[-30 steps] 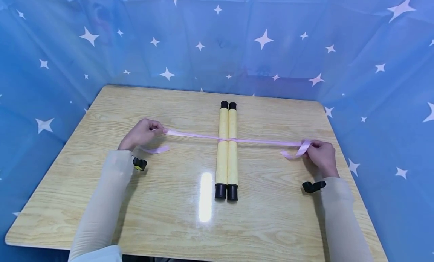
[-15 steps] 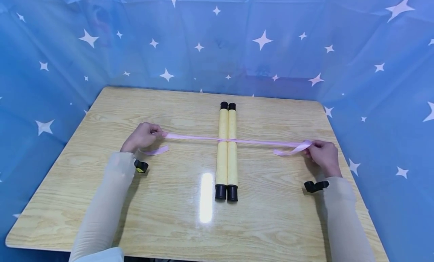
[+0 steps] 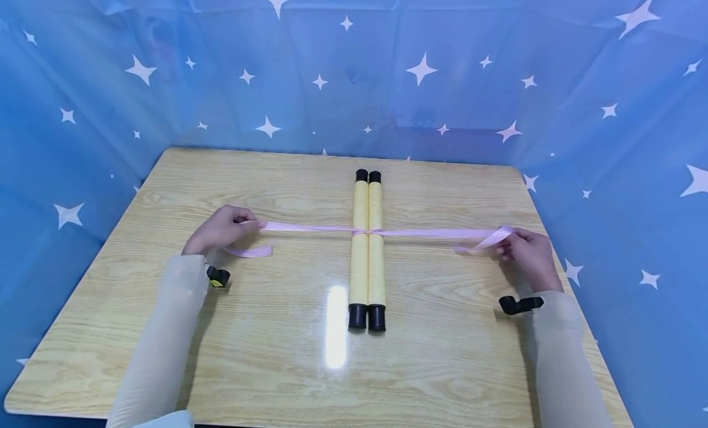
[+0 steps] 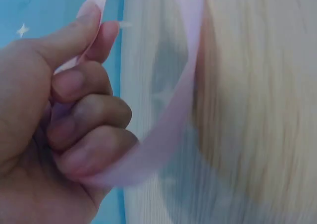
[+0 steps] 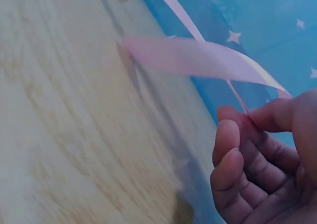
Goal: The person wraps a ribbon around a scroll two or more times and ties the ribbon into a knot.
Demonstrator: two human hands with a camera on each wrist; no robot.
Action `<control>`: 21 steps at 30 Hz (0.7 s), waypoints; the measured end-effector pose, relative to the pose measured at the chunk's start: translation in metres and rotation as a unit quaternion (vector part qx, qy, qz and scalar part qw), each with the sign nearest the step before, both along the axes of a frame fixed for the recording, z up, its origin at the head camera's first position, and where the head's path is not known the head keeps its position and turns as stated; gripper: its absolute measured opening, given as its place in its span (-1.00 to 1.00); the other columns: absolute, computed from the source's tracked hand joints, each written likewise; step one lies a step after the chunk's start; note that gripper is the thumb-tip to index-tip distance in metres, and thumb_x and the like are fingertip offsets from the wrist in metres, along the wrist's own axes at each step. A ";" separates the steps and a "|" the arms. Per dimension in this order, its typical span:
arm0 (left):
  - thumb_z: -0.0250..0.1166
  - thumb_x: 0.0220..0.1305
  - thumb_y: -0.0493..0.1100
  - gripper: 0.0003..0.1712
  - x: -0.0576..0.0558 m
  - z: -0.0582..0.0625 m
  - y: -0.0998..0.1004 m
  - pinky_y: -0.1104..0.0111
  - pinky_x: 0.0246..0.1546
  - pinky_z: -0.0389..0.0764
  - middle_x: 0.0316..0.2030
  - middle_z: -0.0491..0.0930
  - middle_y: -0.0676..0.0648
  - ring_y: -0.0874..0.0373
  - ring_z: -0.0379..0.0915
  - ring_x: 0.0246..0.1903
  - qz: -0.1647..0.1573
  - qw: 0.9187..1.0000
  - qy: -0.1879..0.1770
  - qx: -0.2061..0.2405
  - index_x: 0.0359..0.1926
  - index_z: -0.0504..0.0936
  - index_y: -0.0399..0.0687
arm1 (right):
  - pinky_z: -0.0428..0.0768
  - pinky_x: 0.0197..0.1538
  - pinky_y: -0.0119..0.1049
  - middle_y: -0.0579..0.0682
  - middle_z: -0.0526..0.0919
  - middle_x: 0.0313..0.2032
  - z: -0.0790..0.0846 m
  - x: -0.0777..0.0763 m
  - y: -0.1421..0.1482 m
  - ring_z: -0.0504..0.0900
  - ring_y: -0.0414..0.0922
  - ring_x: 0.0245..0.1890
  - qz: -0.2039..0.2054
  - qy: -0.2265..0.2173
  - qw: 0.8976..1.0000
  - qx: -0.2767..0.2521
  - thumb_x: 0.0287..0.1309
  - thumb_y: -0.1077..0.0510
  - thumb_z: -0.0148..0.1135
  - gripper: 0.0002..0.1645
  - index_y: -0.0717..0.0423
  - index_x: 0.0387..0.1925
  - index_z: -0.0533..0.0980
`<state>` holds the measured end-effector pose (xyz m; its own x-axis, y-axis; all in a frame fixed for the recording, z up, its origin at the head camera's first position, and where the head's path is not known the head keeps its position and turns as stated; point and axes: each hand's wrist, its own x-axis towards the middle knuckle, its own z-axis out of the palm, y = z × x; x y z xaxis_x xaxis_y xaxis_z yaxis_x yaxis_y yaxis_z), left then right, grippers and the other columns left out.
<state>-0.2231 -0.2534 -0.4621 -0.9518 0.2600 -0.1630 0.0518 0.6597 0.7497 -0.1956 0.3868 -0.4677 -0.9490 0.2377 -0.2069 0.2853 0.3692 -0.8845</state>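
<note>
Two pale yellow tubes with black end caps, a left tube (image 3: 359, 268) and a right tube (image 3: 377, 268), lie side by side on the table. A pink ribbon (image 3: 431, 233) crosses round their middle and stretches out to both sides. My left hand (image 3: 223, 226) pinches the ribbon between thumb and forefinger; in the left wrist view the other fingers (image 4: 91, 110) curl over it and its tail loops down. On the right side my right hand (image 3: 528, 253) pinches the other length between thumb and fingertips, with a loose end (image 5: 198, 58) curling away from it.
The wood-grained table (image 3: 265, 354) bears a bright light reflection left of the tubes. A blue curtain with white stars (image 3: 354, 71) hangs behind it and at both sides. Small black cameras are strapped to both wrists.
My left hand has moved slightly left and toward me, with the ribbon held. My right hand has shifted a little outward, and its loose ribbon end has swung. The tubes stay together.
</note>
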 end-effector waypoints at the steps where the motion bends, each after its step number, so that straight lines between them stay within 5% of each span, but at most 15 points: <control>1: 0.22 0.38 0.11 -0.60 0.001 0.000 -0.005 0.27 -0.36 0.30 -0.40 0.45 -0.12 0.07 0.23 -0.47 0.000 1.000 -0.002 0.007 -0.21 0.70 -0.15 | 0.62 -0.40 -0.45 -0.16 0.66 -0.49 0.001 0.000 0.001 0.63 -0.28 -0.49 -0.007 0.010 1.000 -0.019 0.45 -0.03 0.00 -0.59 0.24 -0.01 0.50; 7: 0.19 0.41 0.09 -0.58 0.011 0.008 -0.036 0.31 -0.34 0.37 -0.24 0.62 -0.14 0.11 0.36 -0.39 0.015 0.999 -0.013 0.033 -0.11 0.68 -0.19 | 0.60 -0.44 -0.48 -0.13 0.63 -0.52 0.006 0.003 0.014 0.59 -0.28 -0.53 -0.064 0.046 0.989 -0.124 0.44 0.10 -0.01 -0.79 0.11 -0.19 0.51; 13: 0.22 0.37 0.14 -0.56 0.021 0.015 -0.066 0.27 -0.20 0.40 -0.07 0.66 -0.10 0.06 0.41 -0.23 0.052 0.998 -0.011 0.014 -0.09 0.69 -0.16 | 0.59 -0.47 -0.46 -0.13 0.67 -0.55 0.012 0.006 0.030 0.60 -0.27 -0.56 -0.106 0.026 0.980 -0.168 0.43 0.12 0.02 -0.82 0.08 -0.22 0.53; 18: 0.24 0.33 0.19 -0.50 0.025 0.020 -0.082 0.24 -0.23 0.40 -0.20 0.62 -0.23 -0.01 0.39 -0.27 0.082 0.997 -0.001 -0.013 -0.05 0.69 -0.15 | 0.61 -0.51 -0.44 -0.13 0.69 -0.59 0.014 0.009 0.041 0.63 -0.26 -0.61 -0.157 -0.030 0.975 -0.155 0.38 0.06 0.13 -0.78 0.16 -0.16 0.48; 21: 0.25 0.35 0.14 -0.54 0.027 0.019 -0.085 0.22 -0.25 0.43 -0.24 0.59 -0.26 -0.03 0.41 -0.27 0.091 0.996 0.000 -0.020 -0.06 0.69 -0.17 | 0.61 -0.51 -0.42 -0.17 0.68 -0.61 0.011 0.016 0.046 0.64 -0.28 -0.60 -0.148 -0.061 0.985 -0.062 0.37 0.04 0.09 -0.70 0.22 -0.10 0.47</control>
